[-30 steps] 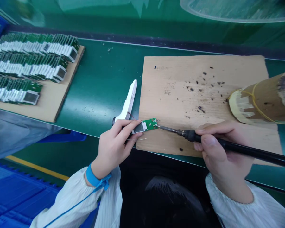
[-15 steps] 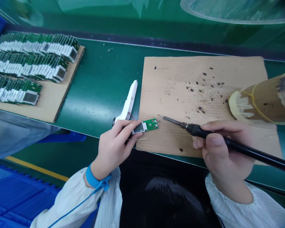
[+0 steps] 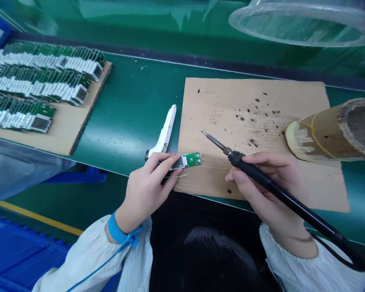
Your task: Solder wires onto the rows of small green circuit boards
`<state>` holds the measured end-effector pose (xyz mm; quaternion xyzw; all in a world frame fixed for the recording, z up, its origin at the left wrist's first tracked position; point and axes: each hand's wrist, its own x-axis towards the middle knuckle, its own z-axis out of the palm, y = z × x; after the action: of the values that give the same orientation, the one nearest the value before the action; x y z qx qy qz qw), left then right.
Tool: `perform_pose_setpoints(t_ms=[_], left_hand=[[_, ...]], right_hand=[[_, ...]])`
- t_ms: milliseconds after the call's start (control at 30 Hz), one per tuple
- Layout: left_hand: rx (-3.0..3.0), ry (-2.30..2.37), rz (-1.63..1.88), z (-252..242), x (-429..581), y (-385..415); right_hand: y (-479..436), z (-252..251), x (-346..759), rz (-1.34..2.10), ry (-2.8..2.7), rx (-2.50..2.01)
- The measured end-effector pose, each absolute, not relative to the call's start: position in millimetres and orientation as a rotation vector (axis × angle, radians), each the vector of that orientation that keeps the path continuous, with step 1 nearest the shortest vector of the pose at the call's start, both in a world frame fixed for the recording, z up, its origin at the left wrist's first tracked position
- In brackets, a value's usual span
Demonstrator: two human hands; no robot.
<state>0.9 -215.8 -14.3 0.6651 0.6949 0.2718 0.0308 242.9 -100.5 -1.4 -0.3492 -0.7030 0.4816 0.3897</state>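
My left hand [image 3: 147,184] pinches a small green circuit board [image 3: 191,159] with a grey screen at the near left edge of a scorched cardboard sheet [image 3: 261,109]. A thin wire sticks out under the fingers. A white plastic housing [image 3: 165,132] lies on the green belt just behind the hand and touches it. My right hand [image 3: 269,184] grips a black soldering iron [image 3: 261,178] like a pen. The iron's tip [image 3: 203,132] is raised and points to the far left, clear of the board.
A brown cardboard tube [image 3: 331,132] wrapped in tape lies at the right on the cardboard sheet. Rows of several green boards [image 3: 42,87] rest on another cardboard piece [image 3: 79,121] at the left. A clear round hood [image 3: 301,22] hangs at the top right. Blue crates [image 3: 18,251] sit lower left.
The soldering iron's tip left the green board's end and swung up and away to the far side. My right hand turned with it. The left hand kept its hold.
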Motion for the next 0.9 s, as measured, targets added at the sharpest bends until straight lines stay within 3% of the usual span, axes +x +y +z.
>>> perform_pose_setpoints(t_ms=[233, 467, 900], left_hand=[[2.057, 2.165, 0.84, -16, 0, -216], [2.064, 2.154, 0.864, -18, 1, -218], [2.086, 2.155, 0.882, -19, 1, -220]], right_hand=[[-102, -9, 245, 1.192, -1.717, -0.778], [-100, -18, 251, 0.917, -1.725, -0.772], [-106, -21, 260, 0.96, -1.87, -0.837]])
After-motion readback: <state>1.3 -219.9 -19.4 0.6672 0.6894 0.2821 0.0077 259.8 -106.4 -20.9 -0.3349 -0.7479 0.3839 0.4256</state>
